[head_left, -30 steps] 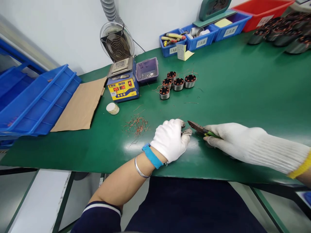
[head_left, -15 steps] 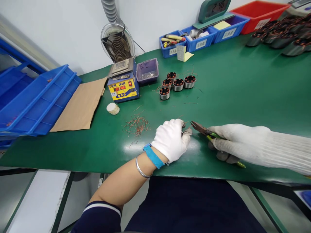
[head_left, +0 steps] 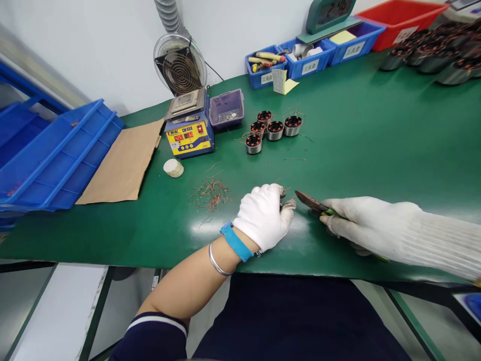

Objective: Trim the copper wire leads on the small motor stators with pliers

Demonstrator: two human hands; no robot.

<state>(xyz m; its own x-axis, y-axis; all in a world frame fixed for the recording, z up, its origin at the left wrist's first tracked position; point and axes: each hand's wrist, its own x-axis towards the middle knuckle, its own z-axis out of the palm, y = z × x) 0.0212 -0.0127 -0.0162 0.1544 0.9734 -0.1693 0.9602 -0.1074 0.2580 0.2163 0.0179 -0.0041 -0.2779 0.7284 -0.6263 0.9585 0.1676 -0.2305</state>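
My left hand (head_left: 263,215), in a white glove, is closed near the middle of the table's front part. Its fingers hide most of what they hold; thin copper-coloured wire ends (head_left: 287,189) stick out by the fingertips. Just to the right, my right hand (head_left: 356,220), also gloved, grips diagonal cutters (head_left: 308,200) with green handles. Their dark jaws point left towards my left fingertips, a small gap away. A loose pile of copper wire clippings (head_left: 211,194) lies left of my left hand. Several wound motor stators (head_left: 275,131) stand behind it, some with wires trailing.
A yellow-and-blue CM550 unit (head_left: 190,140) stands at back left beside a purple tray (head_left: 243,108) and a white round piece (head_left: 173,168). Cardboard (head_left: 120,165) and blue bins (head_left: 56,160) are further left. Blue tool boxes (head_left: 310,66), a red bin (head_left: 387,30) and more stators (head_left: 432,57) line the back.
My right hand has tightened and turned slightly, so its lower fingers and the handles show less. The cutter jaws look closer together. My left hand stays in place.
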